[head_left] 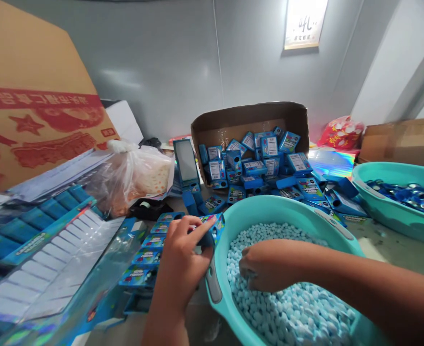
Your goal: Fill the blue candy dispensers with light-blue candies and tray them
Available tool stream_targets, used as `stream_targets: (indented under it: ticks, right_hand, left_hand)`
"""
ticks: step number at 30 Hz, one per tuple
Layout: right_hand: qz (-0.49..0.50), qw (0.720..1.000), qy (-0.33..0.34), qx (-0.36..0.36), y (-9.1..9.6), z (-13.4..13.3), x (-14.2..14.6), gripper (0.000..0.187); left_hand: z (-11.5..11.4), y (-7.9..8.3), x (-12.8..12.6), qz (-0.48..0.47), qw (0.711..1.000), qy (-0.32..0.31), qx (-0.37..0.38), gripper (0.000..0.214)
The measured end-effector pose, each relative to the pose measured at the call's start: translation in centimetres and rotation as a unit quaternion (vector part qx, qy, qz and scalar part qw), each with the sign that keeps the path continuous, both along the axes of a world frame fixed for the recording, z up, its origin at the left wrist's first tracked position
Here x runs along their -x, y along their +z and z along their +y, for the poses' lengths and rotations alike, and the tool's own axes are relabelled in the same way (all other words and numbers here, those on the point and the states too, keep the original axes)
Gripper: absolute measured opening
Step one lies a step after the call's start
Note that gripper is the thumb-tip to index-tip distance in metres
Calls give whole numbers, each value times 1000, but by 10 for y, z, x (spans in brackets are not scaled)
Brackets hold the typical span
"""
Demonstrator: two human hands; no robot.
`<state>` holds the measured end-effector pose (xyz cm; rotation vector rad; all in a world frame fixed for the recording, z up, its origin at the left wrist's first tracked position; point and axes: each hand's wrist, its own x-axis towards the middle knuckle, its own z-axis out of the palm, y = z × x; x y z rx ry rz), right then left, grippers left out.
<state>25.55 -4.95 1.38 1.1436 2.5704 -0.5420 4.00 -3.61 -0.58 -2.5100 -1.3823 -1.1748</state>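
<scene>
Presently the left hand [181, 254] is clamped on a small blue box [215, 227], thumb and fingers around it, at the near rim of the teal basin [269, 204]. The fingers hide much of the box, and its print is unreadable. Just right of it, the right hand [266, 264] lies knuckles-up in the pale blue tablets [298, 312] inside the basin. Its fingertips are buried, so whether it grips anything cannot be told. Beyond both hands, a cardboard carton [248, 117] spills similar boxes. Both forearms are cut off by the frame.
</scene>
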Motion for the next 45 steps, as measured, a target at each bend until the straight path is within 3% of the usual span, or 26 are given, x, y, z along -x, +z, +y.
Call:
stream_targets:
  ticks: [3,6,9,11,15,21,30,41,45]
  right_hand:
    - [3,1000,-1,-3,0,-2,-1,34]
    - [35,999,-20,-1,1,-3,-2,36]
    - [42,999,-20,8,-1,-3,0,38]
    - [31,999,-14,19,-2,-2,2,40]
    - [39,999,-13,28,-4,-1,4,45]
    - [25,997,-32,63,-2,-1,3,32]
    - [-11,996,-36,86,-3,0,-1,32]
    - [-44,993,-46,100,-3,-3,0,29]
    - [-56,992,-38,102,-2,-3,0,29]
  left_hand:
    - [3,1,8,-119,990,42,64,47]
    - [9,-4,19,-211,959,103,156,41]
    - [16,-14,27,-223,923,148,276,47]
    - [18,-20,28,-228,914,139,305,58]
    - [15,-19,24,-248,933,120,231,76]
    - [8,-5,21,-251,948,167,100,53]
    - [11,-7,27,-290,920,252,71,46]
    - [11,-5,30,-273,921,260,102,48]
    - [10,-8,31,-208,944,213,140,54]
